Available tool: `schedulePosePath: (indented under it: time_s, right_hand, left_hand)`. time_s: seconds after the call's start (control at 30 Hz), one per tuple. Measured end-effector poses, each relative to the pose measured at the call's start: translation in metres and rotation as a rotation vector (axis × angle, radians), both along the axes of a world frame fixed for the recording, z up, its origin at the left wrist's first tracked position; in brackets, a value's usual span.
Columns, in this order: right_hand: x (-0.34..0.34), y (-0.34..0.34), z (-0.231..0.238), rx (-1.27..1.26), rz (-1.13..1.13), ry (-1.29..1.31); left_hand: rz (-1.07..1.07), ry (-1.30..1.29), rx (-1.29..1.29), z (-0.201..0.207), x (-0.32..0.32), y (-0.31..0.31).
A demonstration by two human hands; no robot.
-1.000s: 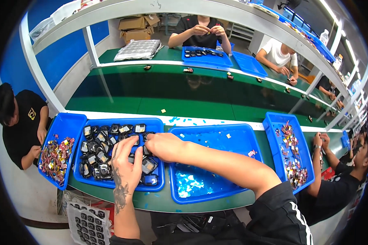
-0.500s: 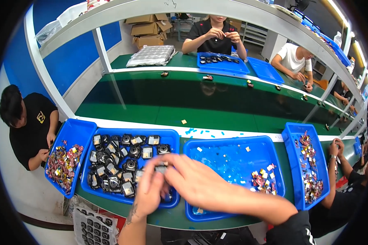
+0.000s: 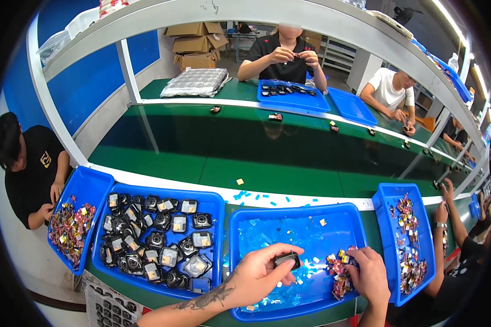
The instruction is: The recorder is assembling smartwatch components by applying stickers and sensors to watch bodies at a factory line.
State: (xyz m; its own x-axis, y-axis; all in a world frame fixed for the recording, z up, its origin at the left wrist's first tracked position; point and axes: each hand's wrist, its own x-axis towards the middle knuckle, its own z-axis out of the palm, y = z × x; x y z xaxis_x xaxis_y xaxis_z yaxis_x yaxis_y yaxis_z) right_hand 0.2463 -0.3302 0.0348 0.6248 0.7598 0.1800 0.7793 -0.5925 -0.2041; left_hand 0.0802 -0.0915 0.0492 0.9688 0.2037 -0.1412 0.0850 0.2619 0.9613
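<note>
My left hand is closed around a black watch case and holds it above the middle blue tray. My right hand reaches down at that tray's right side, fingers curled over a heap of small red and yellow flex-cable parts. Something dark shows between its thumb and fingers, too covered to name. To the left, a blue tray holds many black watch cases, several with pale squares on them. Blue film scraps lie across the middle tray's bottom.
Narrow blue bins of small coloured parts stand at far left and right. Beyond a white ledge runs a green conveyor belt carrying a few pieces. A metal frame crosses above. Co-workers sit opposite and at both sides.
Both hands have moved right from the watch-case tray and come apart. The left now holds the watch case over the middle tray; the right has come down at the parts heap. The view has shifted slightly.
</note>
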Motion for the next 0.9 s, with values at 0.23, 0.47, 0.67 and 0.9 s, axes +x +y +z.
schedulePosePath:
  time_s: [0.23,0.47,0.67,0.9]
  right_hand:
    - [0.012,0.013,-0.002,0.256,-0.080,0.289]
    - [0.019,0.005,-0.013,0.526,-0.078,0.234]
    - [0.011,0.000,-0.016,0.616,-0.121,0.365]
    - [0.011,-0.017,-0.034,0.875,-0.279,0.594]
  left_hand:
    - [0.073,0.095,-0.051,-0.031,0.001,0.009]
    - [0.076,0.161,-0.078,-0.026,0.002,0.004]
    - [0.173,0.128,-0.120,-0.021,-0.002,-0.008]
    - [0.069,0.155,-0.092,-0.030,0.001,-0.001]
